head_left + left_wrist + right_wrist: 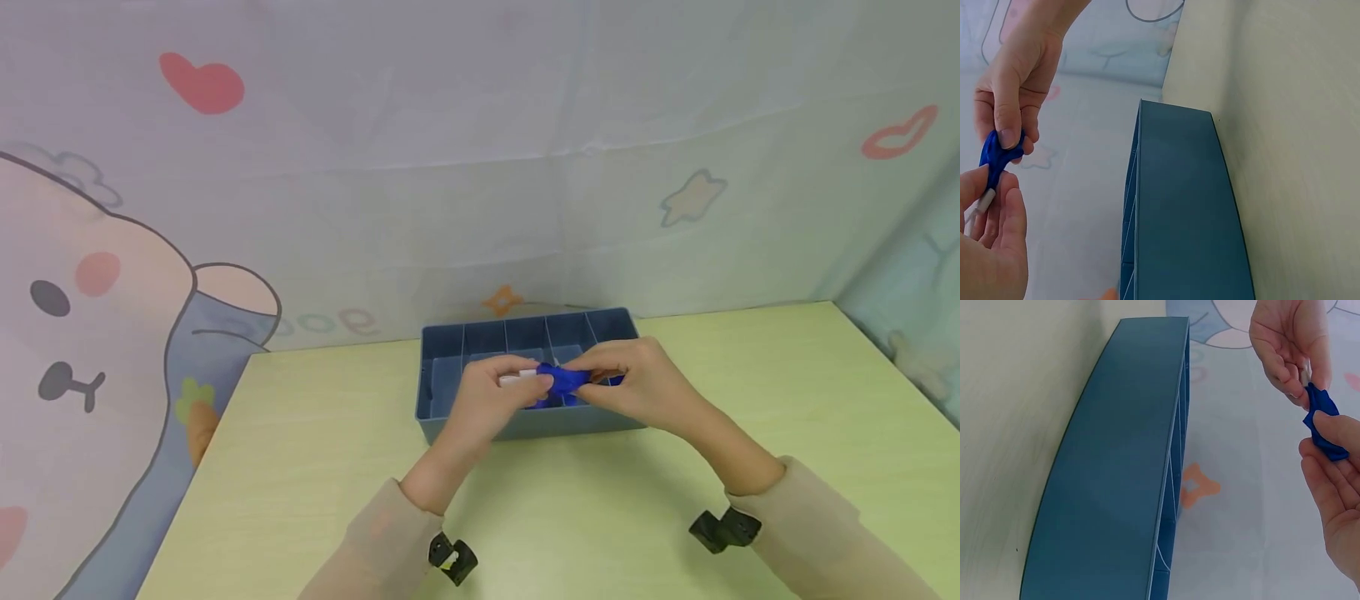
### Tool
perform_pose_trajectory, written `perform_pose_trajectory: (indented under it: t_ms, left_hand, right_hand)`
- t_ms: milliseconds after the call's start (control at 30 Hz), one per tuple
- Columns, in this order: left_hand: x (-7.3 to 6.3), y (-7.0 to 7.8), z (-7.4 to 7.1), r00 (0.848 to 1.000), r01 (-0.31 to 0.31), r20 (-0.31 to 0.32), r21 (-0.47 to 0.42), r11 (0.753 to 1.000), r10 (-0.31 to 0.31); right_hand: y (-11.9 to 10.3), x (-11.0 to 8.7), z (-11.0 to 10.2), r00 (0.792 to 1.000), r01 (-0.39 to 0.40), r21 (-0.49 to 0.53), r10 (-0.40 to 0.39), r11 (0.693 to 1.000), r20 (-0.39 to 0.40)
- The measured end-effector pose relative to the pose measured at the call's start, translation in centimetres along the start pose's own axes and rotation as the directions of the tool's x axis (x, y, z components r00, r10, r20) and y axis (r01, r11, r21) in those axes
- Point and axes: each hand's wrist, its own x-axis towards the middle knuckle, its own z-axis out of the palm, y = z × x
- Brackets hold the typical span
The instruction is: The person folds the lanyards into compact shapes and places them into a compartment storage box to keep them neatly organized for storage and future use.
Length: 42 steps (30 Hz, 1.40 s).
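A small piece of crumpled blue material [566, 381], soft and cloth-like, is held up between both hands above the front of a tray. My left hand [487, 392] pinches its left end together with a slim white piece [986, 201] that has a thin white cord-like tail. From the other side, my right hand [645, 383] pinches the blue material between thumb and fingers. In the right wrist view the blue material [1322, 425] shows folded, pointed edges. The grey-blue divided tray [517, 428] stands just beneath, partly hidden by both hands.
More blue material [617, 380] shows inside the tray near the right hand. A thin white cord [1162, 556] curves in one compartment. The tray stands at the back of the pale yellow-green table [322, 467], close to a printed cloth backdrop [420, 233].
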Motion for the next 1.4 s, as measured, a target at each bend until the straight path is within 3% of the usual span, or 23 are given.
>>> perform_pose_trajectory:
  t_ms: [100, 333, 500, 1000, 1400]
  left_hand:
    - [0.1, 0.1, 0.0, 1.000, 0.018, -0.022, -0.028, 0.999, -0.019]
    - [0.3, 0.3, 0.1, 0.998, 0.040, -0.047, -0.078, 0.996, -0.044]
    - [0.3, 0.4, -0.1, 0.997, 0.056, -0.056, -0.095, 0.994, -0.062]
    - [0.9, -0.1, -2.6, 0.992, 0.104, -0.075, 0.011, 0.994, -0.103]
    - [1.3, -1.2, -5.3, 0.991, 0.117, -0.078, 0.099, 0.988, -0.109]
  right_hand:
    - [0.1, 0.1, 0.1, 1.000, -0.008, -0.010, 0.008, 1.000, -0.002]
    - [0.3, 0.6, 0.4, 0.991, 0.128, -0.163, -0.133, 0.978, -0.022]
    - [0.2, 1.1, 0.6, 0.986, 0.157, -0.218, -0.164, 0.963, -0.015]
    - [1.1, 3.6, 1.9, 0.996, 0.076, -0.090, -0.071, 0.993, 0.056]
    - [2.1, 5.0, 4.3, 0.992, -0.096, 0.037, 0.093, 0.995, 0.082]
